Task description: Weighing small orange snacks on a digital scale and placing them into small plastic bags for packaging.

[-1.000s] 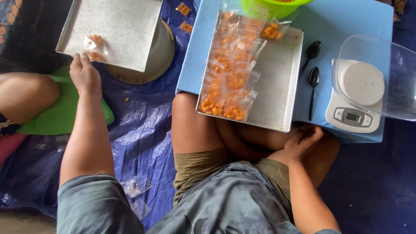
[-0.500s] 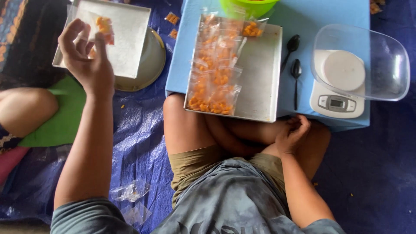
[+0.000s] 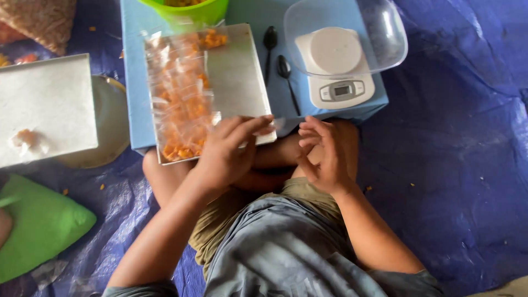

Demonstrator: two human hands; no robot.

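My left hand lies over the near edge of a metal tray, fingers stretched toward its right corner, with nothing clearly in it. A row of clear bags of orange snack pieces fills the tray's left half, right beside that hand. My right hand hovers over my crossed legs with the fingers spread and empty, a little right of the left hand. A scrap of clear plastic may lie between the two hands; it is too faint to tell.
The tray sits on a low blue table with a green bowl, two dark spoons and a white kitchen scale under a clear bowl. To the left are a white tray holding one small bag, and a green cushion. Blue tarp covers the floor.
My left hand left the small bag on the left tray and swung right to the near edge of the metal tray. My right hand lifted off my leg and opened.
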